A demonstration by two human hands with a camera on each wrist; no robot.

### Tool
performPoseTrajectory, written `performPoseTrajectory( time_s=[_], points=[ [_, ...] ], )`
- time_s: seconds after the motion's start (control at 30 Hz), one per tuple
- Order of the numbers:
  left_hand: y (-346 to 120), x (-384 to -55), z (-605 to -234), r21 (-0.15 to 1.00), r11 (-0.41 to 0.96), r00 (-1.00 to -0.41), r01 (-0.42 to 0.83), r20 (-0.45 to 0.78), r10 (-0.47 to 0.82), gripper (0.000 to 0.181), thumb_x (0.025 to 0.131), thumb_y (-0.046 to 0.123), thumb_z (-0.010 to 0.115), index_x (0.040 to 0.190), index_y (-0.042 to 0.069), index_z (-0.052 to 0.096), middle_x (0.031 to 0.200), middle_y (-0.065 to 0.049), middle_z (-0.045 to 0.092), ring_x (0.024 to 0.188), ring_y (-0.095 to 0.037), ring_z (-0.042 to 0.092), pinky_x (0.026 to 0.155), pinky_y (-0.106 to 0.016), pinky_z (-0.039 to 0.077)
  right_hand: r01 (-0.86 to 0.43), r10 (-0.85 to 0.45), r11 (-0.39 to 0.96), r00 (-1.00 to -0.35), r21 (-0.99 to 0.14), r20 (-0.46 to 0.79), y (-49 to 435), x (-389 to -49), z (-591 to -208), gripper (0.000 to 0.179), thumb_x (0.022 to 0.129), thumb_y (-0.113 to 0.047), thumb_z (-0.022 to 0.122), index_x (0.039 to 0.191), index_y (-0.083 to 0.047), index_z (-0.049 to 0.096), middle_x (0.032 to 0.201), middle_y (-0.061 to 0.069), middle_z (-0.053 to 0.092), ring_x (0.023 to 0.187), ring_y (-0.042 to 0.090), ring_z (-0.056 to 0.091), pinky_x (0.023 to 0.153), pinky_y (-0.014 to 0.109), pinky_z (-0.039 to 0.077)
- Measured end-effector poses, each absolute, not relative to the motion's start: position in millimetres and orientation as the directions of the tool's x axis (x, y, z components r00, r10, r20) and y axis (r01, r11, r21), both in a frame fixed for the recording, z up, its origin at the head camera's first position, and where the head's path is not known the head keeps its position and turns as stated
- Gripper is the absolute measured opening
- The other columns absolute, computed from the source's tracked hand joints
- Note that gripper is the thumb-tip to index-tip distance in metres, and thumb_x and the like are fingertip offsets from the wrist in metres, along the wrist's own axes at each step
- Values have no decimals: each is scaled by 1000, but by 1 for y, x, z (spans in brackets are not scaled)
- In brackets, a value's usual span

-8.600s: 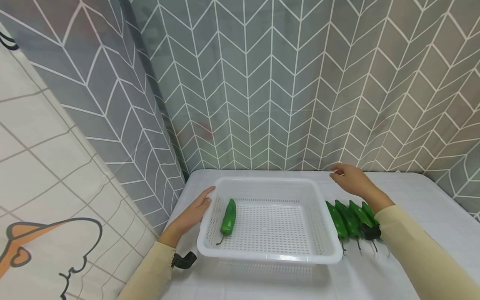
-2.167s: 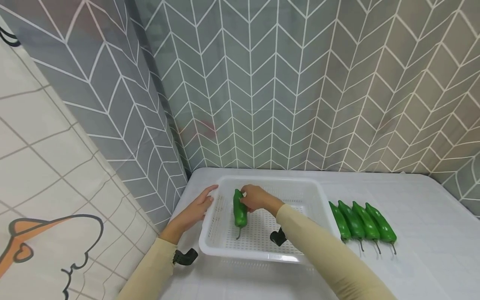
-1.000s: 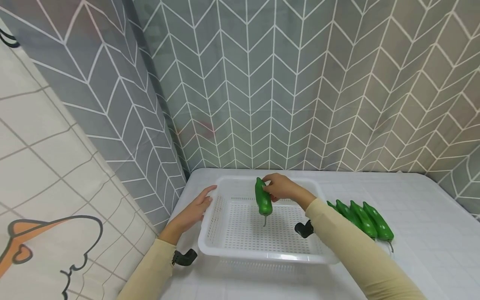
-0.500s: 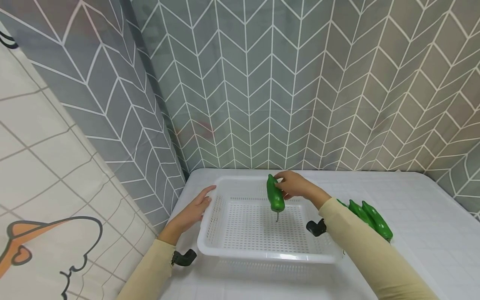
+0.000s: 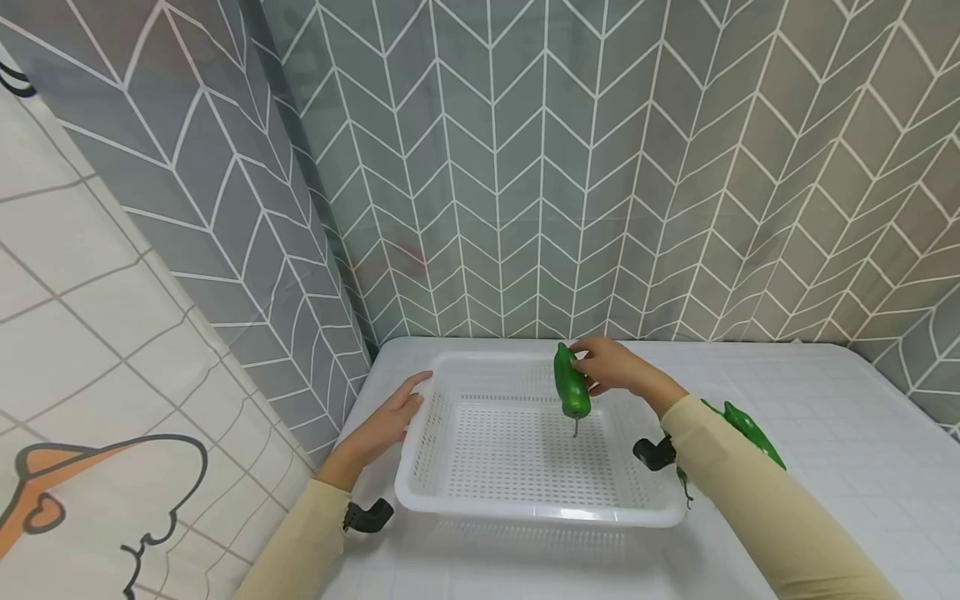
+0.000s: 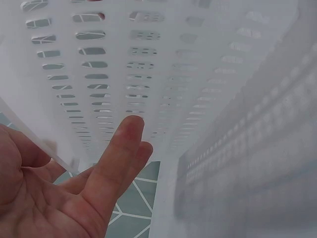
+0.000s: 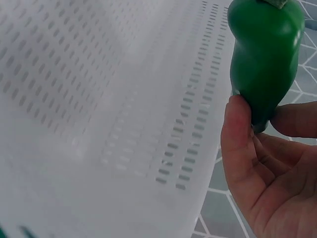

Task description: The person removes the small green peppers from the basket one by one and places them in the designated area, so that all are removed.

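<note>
My right hand pinches a green chili pepper above the white perforated basket, near its back right. The pepper hangs tilted, stem down in the head view. In the right wrist view, thumb and fingertips hold the pointed end of the pepper. My left hand rests at the basket's left rim. In the left wrist view, straight fingers of this hand lie beside the slotted outer wall, and the thumb is up at the rim. No pepper lies on the visible basket floor.
More green chili peppers lie on the white-covered table right of the basket, partly hidden by my right sleeve. A grey patterned curtain stands behind the table, and a white one at left.
The right hand has taken the pepper from the basket's left side, lifted it and carried it rightward over the basket. The left hand has stayed at the left rim.
</note>
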State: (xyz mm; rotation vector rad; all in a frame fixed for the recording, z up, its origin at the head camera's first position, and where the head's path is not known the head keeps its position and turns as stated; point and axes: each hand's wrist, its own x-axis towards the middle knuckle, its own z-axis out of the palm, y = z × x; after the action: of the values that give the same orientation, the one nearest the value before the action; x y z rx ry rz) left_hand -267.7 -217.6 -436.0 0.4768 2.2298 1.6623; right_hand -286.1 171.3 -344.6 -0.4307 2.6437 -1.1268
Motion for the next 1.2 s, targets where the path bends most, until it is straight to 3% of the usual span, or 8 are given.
performPoseTrajectory(
  time_s=[1.03,1.2],
  points=[
    [-216,-264,-434,961,270,-898,65,-62,435,51,114,30,34,162,26,17,141,-17,50,116,-27,55,96,-51,47,-135,-309,656,-946,-743,-102,237,-270,-333,51,106,-7,48,148,19,31,119,33,61,86,24,69,75,42,60],
    [-216,-264,-434,961,271,-905,50,-71,419,51,114,30,34,162,26,17,141,-18,49,115,-27,56,93,-47,49,-131,-306,658,-946,-741,-105,246,-270,-333,52,107,-7,47,148,19,30,121,36,59,89,27,70,76,43,60]
  ],
)
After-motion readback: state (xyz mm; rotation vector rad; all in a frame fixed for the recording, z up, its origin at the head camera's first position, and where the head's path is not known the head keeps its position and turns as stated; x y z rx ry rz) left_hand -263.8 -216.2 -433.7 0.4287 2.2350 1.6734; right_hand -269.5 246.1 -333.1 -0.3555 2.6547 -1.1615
